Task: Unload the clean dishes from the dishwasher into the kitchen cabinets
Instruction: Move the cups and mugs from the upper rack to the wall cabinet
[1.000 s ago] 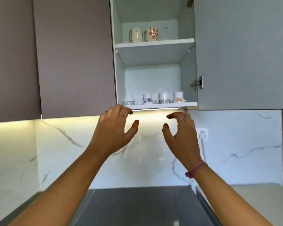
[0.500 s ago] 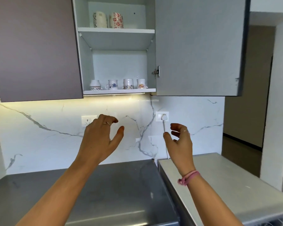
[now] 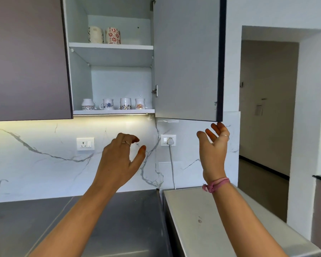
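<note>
A marble-veined backsplash (image 3: 35, 164) runs behind a grey counter (image 3: 119, 229). Above the left hand (image 3: 119, 160) — fingers loosely curled, holding nothing — the cabinet (image 3: 78, 75) stands open, four mugs (image 3: 115, 104) on its lower shelf, two more mugs (image 3: 104, 35) above. The right hand (image 3: 214, 145), palm up and fingers relaxed, has its fingertips just under the open door (image 3: 185, 58) — touching or not, I cannot tell.

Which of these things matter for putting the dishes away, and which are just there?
Part of the job:
open grey cabinet door
four small floral mugs on the lower shelf
two taller patterned mugs on the upper shelf
right hand
left hand

Just there:
white wall socket with plug
grey steel countertop
</note>
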A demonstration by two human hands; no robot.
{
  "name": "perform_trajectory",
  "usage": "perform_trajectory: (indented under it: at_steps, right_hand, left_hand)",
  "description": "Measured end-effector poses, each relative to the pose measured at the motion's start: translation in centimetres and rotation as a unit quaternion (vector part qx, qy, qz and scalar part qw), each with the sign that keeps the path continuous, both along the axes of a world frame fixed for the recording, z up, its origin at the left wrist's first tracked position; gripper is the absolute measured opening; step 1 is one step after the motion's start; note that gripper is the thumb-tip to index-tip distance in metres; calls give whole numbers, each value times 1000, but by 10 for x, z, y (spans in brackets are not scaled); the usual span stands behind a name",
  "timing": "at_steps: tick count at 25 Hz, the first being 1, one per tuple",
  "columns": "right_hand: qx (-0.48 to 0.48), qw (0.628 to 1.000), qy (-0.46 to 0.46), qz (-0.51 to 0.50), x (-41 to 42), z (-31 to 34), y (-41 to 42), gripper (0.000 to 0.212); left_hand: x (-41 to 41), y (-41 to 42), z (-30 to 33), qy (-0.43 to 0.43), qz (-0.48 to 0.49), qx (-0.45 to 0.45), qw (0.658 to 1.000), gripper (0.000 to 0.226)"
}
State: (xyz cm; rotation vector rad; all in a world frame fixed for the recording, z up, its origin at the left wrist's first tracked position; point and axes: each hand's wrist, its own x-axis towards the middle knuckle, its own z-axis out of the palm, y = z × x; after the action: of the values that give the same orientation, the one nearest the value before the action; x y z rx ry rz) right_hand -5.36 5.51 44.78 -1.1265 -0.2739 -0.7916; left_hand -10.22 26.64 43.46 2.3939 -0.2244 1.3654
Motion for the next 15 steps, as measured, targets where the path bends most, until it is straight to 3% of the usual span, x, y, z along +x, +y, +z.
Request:
perform_trajectory:
  at_steps: [6, 10, 12, 15]
  right_hand:
    - [8, 1000, -27, -4, -3, 13, -19, 46]
    - [-63, 996, -62, 20, -14, 1, -5, 45]
    - [-115, 988, -88, 56, -17, -1, 11, 41]
    - [-207, 963, -108, 136, -13, 2, 38, 42]
  left_hand:
    - [-6, -47, 6, -27, -24, -15, 999, 35]
    - [-14, -59, 12, -51, -20, -25, 998, 41]
    - [-17, -59, 16, -85, -9, 2, 996, 52]
    - [-19, -46, 20, -159, 30, 113, 980, 70]
